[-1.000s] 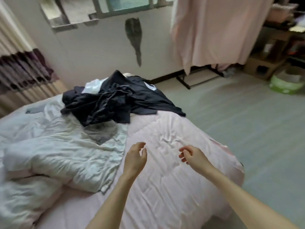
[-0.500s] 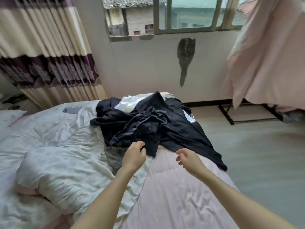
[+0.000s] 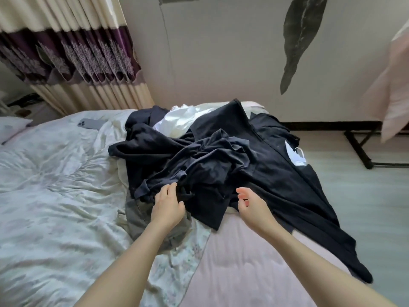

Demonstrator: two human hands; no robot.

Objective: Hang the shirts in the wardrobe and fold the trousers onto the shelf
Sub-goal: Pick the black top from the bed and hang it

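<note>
Dark clothes (image 3: 221, 165) lie heaped on the bed (image 3: 243, 262), a white garment (image 3: 183, 120) tucked among them near the wall. Compared with half a second ago, we have moved closer and our view has tipped down, so the window is gone from sight. Our left hand (image 3: 168, 207) now touches the pile's near edge with loosely curled fingers, gripping nothing. Our right hand (image 3: 252, 204) hovers just above the fabric, fingers relaxed and empty. A phone (image 3: 90, 124) rests on the white quilt (image 3: 55, 196).
</note>
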